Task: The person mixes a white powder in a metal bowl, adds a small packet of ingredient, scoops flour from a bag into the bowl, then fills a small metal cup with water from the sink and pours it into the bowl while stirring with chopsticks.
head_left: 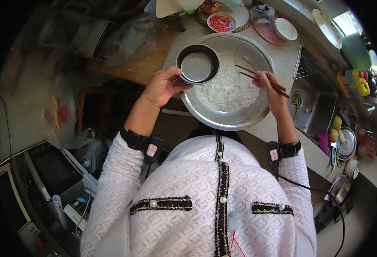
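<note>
A wide steel basin (193, 112) stands on the counter in front of me, with white flour (226, 88) spread over its bottom. My left hand (166, 86) grips a small round pot (196, 64) by its near left side, thumb at the rim. That dark-rimmed pot is held over the basin's left part; a little liquid seems to lie in it, though I cannot be sure. In my right hand (271, 92) is a pair of brown chopsticks (279, 89), their tips pointing left over the flour.
Beyond the basin sit a bowl of red pieces (221, 22), a pink round mat (269, 32) and a white bowl (286, 29). A steel sink (315, 109) lies to the right, with vegetables and a pot lid (346, 143) beside it. Plastic bags (132, 40) cover the wooden board at left.
</note>
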